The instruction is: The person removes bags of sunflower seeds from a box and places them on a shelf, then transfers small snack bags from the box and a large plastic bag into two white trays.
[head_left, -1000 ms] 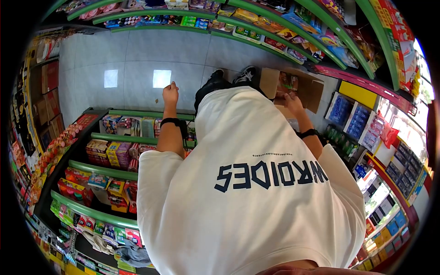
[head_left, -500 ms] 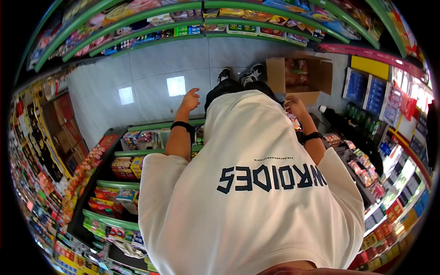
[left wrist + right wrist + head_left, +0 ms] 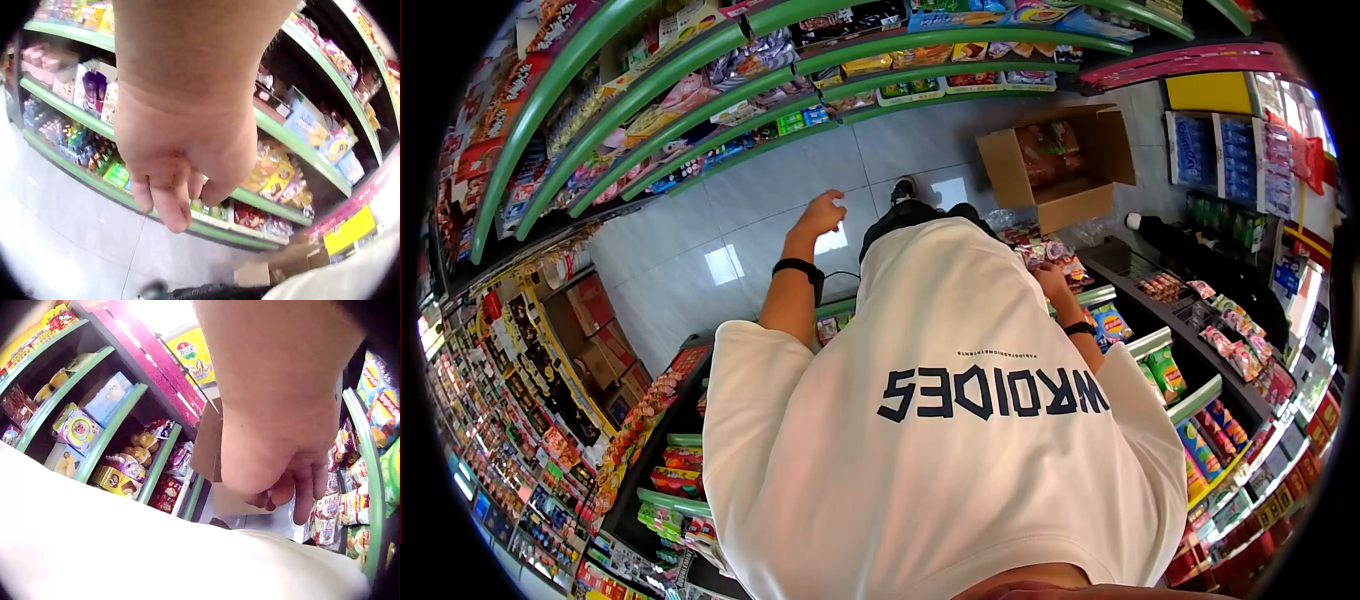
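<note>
Moving away from the cardboard box (image 3: pixel 1076 207) on the floor (image 3: pixel 800 180), the right hand (image 3: pixel 1050 280) is hovering near snack packets (image 3: pixel 325 528), fingers (image 3: pixel 304 503) loosely bent, apparently empty; the left hand (image 3: pixel 824 213) is hanging likewise. Pinching packets lightly is probably safest.

loose white short-sleeved tee (image 3: pixel 940 470), dark angular block letters (image 3: pixel 994 389) across it, tiny text line (image 3: pixel 972 353) beside them. black band (image 3: pixel 798 267) each wrist, thin dark cable (image 3: pixel 841 274) by left. dark trousers (image 3: pixel 888 230), dark-and-white shoe (image 3: pixel 903 188).

Left hand (image 3: pixel 818 214) and right hand (image 3: pixel 1050 278) well apart, fingers (image 3: pixel 167 209) loosely bent, both forearms (image 3: pixel 793 295) forward.
</note>
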A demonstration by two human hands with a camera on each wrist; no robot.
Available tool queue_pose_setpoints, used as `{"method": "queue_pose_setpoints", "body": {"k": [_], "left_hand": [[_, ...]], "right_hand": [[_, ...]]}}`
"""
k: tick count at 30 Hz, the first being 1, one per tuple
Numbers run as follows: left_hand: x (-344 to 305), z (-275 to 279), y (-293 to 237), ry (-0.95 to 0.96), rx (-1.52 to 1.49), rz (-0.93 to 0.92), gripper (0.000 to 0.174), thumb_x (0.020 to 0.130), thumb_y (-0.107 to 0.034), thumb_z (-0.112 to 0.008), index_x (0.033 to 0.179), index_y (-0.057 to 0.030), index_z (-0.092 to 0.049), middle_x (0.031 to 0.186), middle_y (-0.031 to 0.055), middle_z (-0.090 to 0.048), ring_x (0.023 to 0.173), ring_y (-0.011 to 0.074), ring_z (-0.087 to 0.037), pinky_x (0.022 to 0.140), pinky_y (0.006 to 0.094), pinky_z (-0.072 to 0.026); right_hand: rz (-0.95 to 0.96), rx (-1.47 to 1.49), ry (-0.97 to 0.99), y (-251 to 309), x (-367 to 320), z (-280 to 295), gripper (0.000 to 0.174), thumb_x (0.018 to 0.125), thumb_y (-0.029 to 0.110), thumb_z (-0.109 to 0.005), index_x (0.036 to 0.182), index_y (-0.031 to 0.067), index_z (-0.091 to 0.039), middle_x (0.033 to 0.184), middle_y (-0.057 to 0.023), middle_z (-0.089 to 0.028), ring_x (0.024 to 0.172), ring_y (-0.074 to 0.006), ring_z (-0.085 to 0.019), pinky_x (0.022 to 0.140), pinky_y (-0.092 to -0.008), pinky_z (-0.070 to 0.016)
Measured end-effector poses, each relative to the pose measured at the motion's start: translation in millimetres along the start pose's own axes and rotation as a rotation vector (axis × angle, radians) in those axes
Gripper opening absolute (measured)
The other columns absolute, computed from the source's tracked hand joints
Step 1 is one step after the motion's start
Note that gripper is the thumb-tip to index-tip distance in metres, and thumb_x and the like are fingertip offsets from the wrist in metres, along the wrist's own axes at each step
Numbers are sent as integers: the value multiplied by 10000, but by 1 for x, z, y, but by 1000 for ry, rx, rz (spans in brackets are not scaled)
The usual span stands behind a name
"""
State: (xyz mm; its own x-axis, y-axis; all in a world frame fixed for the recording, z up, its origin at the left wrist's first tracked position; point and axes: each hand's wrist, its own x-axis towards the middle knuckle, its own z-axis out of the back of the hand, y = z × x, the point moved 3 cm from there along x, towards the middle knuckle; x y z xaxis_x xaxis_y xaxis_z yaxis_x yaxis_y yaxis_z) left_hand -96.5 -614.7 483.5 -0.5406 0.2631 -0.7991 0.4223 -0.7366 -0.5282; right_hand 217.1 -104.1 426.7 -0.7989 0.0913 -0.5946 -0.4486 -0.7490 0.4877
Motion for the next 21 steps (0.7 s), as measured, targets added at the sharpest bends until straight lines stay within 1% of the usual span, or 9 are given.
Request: {"method": "queue_pose_setpoints", "body": {"k": [1, 3, 5, 7, 11, 13, 16, 18, 21], "left_hand": [[1, 12, -1, -97, -58, -11, 471, 822, -154, -601, 1277, -31, -598, 920, 211, -719, 727, 326, -706, 774, 394, -562], [-2, 38, -8, -192, 48, -40, 452, 828, -150, -608, 1264, -32, -603, 895, 183, -713, 726, 294, -703, 727, 394, -554], [-9, 68, -22, -296, 160, -85, 433, 834, -146, -616, 1252, -34, -608, 870, 155, -706, 725, 261, -700, 679, 394, -547], [-25, 91, -38, -441, 344, -239, 421, 824, -149, -609, 1234, -57, -629, 925, 202, -708, 875, 344, -692, 804, 427, -535], [-63, 112, -68, -502, 494, -266, 333, 826, -160, -617, 1138, -60, -674, 871, 194, -694, 841, 359, -672, 774, 446, -524], [-75, 100, -74, -460, 552, -301, 250, 839, -175, -623, 1032, -41, -705, 804, 183, -686, 789, 355, -670, 722, 433, -523], [-94, 47, -76, -161, 605, -457, 198, 877, -191, -629, 898, -15, -717, 792, 146, -708, 720, 293, -666, 670, 384, -515], [-103, 12, -71, 37, 532, -388, 165, 876, -155, -643, 916, -14, -719, 829, 122, -724, 717, 202, -654, 675, 350, -512], [-95, -9, -44, 267, 501, -261, 241, 862, -110, -577, 1038, 6, -695, 875, 164, -722, 828, 252, -690, 761, 347, -534]], "right_hand": [[-176, 239, -5, 10, -2, 3, 293, 895, 233, -609, 971, -33, -706, 817, -128, -705, 679, -198, -635, 620, -352, -508], [-456, 559, 28, 36, -6, 14, 214, 903, 205, -619, 943, 6, -687, 759, -93, -681, 531, -171, -570, 490, -333, -465], [-467, 633, -2, 68, -6, 35, 193, 905, 202, -615, 914, 18, -674, 751, -86, -680, 517, -158, -556, 474, -324, -450], [-464, 714, -90, 66, 1, 32, 165, 913, 185, -591, 850, 42, -645, 734, -65, -677, 502, -133, -532, 456, -320, -422], [-389, 765, -86, 42, 20, 9, 208, 892, 214, -615, 896, 20, -690, 778, -98, -700, 549, -145, -577, 489, -328, -446], [-350, 733, -31, 32, 39, -14, 214, 898, 228, -614, 930, 27, -682, 793, -91, -698, 545, -144, -570, 465, -320, -432], [-360, 697, 68, 51, 30, -15, 281, 885, 291, -607, 905, 19, -679, 763, -70, -679, 583, -176, -614, 476, -338, -468], [-362, 703, 133, 38, 38, -41, 315, 868, 321, -638, 838, 11, -691, 721, -84, -670, 575, -193, -627, 504, -347, -490], [-454, 815, 106, 71, 30, -64, 392, 860, 386, -670, 828, -3, -705, 693, -108, -666, 562, -208, -634, 532, -360, -517]]}}
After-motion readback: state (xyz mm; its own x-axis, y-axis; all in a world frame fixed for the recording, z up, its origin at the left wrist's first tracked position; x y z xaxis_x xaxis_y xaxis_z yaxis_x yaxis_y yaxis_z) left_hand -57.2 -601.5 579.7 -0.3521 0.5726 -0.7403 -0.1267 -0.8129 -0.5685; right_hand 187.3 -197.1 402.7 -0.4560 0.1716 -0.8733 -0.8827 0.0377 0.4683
